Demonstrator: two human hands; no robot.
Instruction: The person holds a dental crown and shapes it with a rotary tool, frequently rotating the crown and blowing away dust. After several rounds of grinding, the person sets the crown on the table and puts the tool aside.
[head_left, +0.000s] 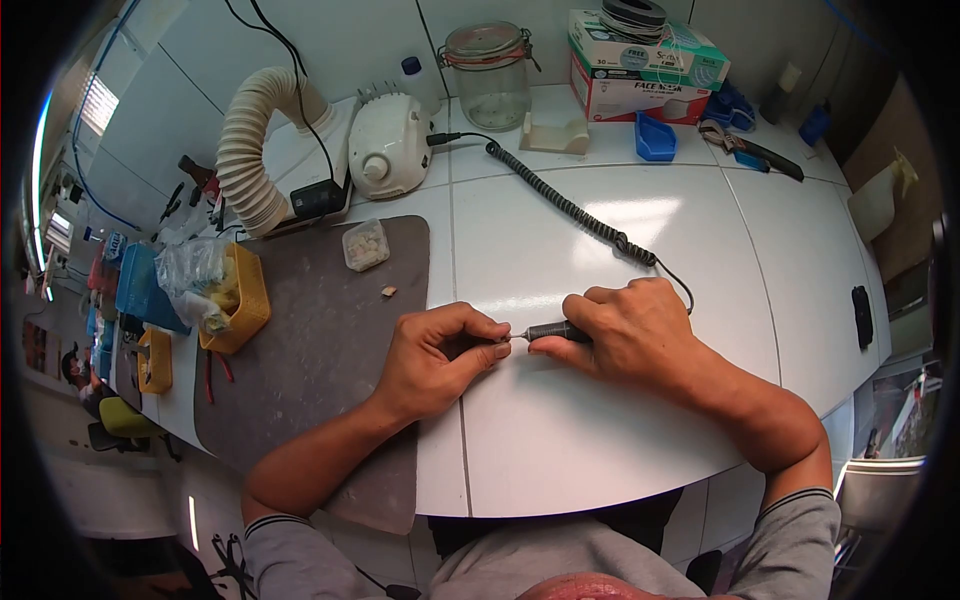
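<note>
My right hand [640,330] is wrapped round a dark rotary handpiece [553,331], held nearly level with its metal tip pointing left. At that tip, the thumb and forefinger of my left hand [435,360] are pinched together; whatever small thing is between them is too small to make out. Both hands are over the white tiled tabletop [600,430]. A black coiled cord [570,208] runs from the handpiece side back to a white motor control unit [392,150] with a round knob.
On the grey mat [320,330] are a small tub of pale pieces [366,245] and one loose piece [388,291]. A yellow basket [248,300] and red-handled pliers [209,376] lie left. Behind stand a ribbed hose [240,150], glass jar [487,80], mask boxes [640,95] and blue scoop [656,137].
</note>
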